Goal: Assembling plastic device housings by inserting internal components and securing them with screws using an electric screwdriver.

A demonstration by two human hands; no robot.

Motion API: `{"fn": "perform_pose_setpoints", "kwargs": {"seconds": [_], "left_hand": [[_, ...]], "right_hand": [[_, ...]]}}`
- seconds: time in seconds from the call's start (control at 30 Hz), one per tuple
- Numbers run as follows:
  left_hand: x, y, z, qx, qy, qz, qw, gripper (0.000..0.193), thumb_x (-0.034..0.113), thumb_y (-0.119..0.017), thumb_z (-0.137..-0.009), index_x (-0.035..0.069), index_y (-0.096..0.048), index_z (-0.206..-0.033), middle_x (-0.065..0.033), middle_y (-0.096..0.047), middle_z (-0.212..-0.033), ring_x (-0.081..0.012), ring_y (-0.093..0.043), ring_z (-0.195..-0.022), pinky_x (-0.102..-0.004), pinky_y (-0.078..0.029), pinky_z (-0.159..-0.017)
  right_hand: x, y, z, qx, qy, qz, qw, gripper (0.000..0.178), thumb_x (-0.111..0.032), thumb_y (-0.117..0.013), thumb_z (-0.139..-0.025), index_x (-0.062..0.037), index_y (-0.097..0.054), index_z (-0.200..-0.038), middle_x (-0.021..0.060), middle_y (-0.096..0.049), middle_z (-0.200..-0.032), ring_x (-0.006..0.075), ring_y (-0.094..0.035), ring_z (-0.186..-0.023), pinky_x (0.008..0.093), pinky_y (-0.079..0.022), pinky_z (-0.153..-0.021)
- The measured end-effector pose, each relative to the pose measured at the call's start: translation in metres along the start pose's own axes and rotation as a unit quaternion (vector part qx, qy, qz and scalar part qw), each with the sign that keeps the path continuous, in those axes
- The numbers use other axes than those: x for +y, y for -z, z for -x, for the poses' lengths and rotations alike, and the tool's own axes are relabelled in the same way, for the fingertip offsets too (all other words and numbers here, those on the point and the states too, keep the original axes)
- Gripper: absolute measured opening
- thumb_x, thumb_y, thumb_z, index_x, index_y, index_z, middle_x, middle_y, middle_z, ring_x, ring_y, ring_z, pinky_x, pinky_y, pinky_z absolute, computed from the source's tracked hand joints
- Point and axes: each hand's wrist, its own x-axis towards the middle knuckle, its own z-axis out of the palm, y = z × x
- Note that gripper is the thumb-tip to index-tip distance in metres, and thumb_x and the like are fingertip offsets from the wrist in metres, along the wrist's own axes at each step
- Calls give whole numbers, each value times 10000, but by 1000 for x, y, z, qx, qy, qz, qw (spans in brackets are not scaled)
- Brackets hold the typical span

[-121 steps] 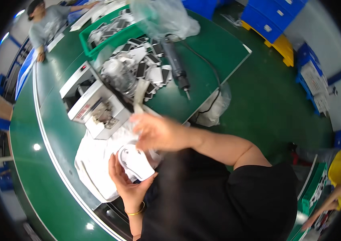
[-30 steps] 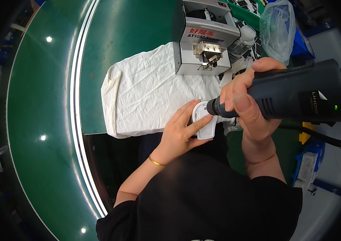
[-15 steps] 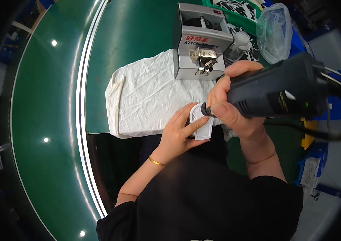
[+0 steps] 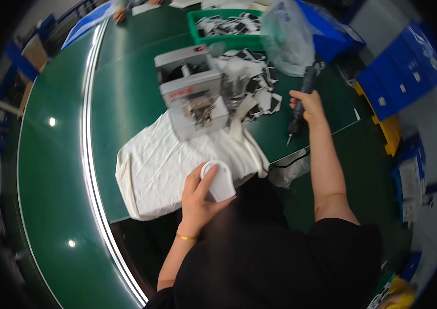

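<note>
My left hand (image 4: 196, 206) is closed round a white plastic housing (image 4: 222, 186), rounded at one end, with the thumb across it. It is held above the front edge of a white cloth (image 4: 156, 167) that covers part of the green table. Out to the right, my right hand (image 4: 311, 105) grips a dark electric screwdriver (image 4: 296, 117) over the table, its bit pointing down toward the table's front edge. On the cloth's far side stands a grey screw feeder (image 4: 192, 92), blurred by motion.
Loose white and black parts (image 4: 264, 98) lie right of the feeder. Behind them are a green bin (image 4: 193, 32) of similar parts and a clear plastic bag (image 4: 286, 46). Blue bins (image 4: 401, 77) stand at right. Another person's hand (image 4: 119, 14) rests at the far table edge.
The screwdriver has left the white housing and moved away to the far right with my right hand. My left hand still holds the housing. The view has shifted, showing more of the far table.
</note>
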Motion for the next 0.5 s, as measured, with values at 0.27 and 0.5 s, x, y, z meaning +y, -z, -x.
{"fn": "perform_pose_setpoints", "kwargs": {"seconds": [0.27, 0.5], "left_hand": [[0, -7, 7, 6, 24, -12, 1000, 1114, 230, -942, -535, -22, -348, -1443, -176, -534, -1283, -323, -565, -1111, -383, -482, -923], [1, -9, 14, -10, 117, 105, 988, 1237, 215, -932, -557, 28, -185, -1524, -171, -397, -1432, -292, -440, -1282, -385, -351, -1091]], "right_hand": [[29, -8, -40, 37, 124, 186, 974, 369, -187, -762, -574, 28, -682, -863, 164, -689, -824, 246, -669, -763, 366, -519, -682], [20, -21, -49, 1, 137, 245, 960, 660, -392, -789, -599, 54, -642, -1063, 254, -669, -1045, 364, -656, -985, 411, -520, -840]]}}
